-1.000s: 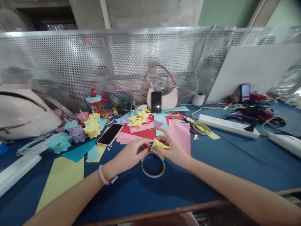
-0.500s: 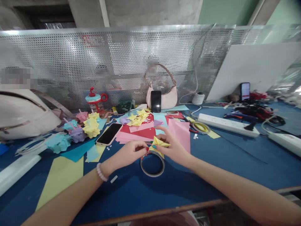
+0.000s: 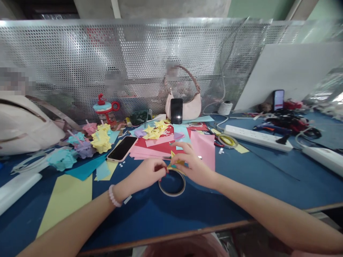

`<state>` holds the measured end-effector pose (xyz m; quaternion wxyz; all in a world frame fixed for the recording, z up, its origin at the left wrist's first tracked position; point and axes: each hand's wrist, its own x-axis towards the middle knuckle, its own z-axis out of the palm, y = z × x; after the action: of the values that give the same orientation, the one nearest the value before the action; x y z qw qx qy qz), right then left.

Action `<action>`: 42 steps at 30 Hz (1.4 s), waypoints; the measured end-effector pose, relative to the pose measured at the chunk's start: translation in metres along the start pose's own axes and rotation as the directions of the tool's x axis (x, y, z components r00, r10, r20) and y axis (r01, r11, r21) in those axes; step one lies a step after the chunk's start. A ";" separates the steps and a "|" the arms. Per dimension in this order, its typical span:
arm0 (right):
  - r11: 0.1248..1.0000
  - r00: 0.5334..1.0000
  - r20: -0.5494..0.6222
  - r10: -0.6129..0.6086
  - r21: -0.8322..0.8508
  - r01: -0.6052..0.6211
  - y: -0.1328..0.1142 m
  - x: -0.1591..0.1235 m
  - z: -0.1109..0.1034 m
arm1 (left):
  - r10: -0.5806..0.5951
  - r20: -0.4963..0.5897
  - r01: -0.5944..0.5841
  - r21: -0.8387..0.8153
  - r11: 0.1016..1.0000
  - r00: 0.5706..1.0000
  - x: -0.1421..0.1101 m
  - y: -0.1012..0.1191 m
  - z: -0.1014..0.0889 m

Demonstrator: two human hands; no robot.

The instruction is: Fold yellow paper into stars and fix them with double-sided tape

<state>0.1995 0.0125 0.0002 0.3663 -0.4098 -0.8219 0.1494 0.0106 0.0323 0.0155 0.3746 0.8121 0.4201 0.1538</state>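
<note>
In the head view, my right hand point(image 3: 198, 167) pinches a folded yellow paper piece point(image 3: 172, 156) between thumb and fingers, which cover much of it. My left hand point(image 3: 148, 175) is closed in a pinch at the paper's left tip; whatever lies between its fingertips is too small to make out. Just below both hands is a roll of tape point(image 3: 173, 195), a thin pale ring with a wide open centre. Behind the hands, several folded yellow paper pieces point(image 3: 157, 130) lie on red and pink sheets point(image 3: 202, 146).
Left of my hands are a phone point(image 3: 122, 149), a yellow sheet point(image 3: 65, 200) and puffy paper shapes point(image 3: 101, 141). A pink handbag point(image 3: 190, 109) stands at the back with a phone leaning on it. Scissors and another tape roll point(image 3: 227, 141) lie near a power strip point(image 3: 257, 137).
My right fingers have curled further over the yellow paper, covering more of it. Its pointed tip now stands up beside them. My left hand keeps its pinch; the view has shifted slightly.
</note>
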 end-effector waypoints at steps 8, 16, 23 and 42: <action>0.998 0.996 0.086 -0.011 -0.064 0.016 -0.004 0.000 0.001 | -0.002 0.012 0.002 -0.004 1.000 1.000 -0.002 0.002 0.006; 0.997 0.997 0.076 -0.011 -0.069 0.016 -0.003 0.000 0.003 | 0.005 0.041 -0.002 -0.086 0.996 0.999 -0.003 0.001 0.006; 0.991 0.995 -0.005 -0.099 -0.090 0.098 -0.002 -0.002 0.005 | -0.016 0.082 0.033 -0.212 0.977 0.997 0.001 -0.001 0.005; 0.973 0.980 -0.064 -0.187 -0.149 0.176 0.001 -0.001 0.004 | 0.069 0.052 -0.051 -0.294 0.954 0.996 -0.002 0.001 0.008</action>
<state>0.1979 0.0123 -0.0037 0.3800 -0.3634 -0.8497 0.0401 0.0142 0.0266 0.0109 0.4984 0.7646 0.3562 0.2005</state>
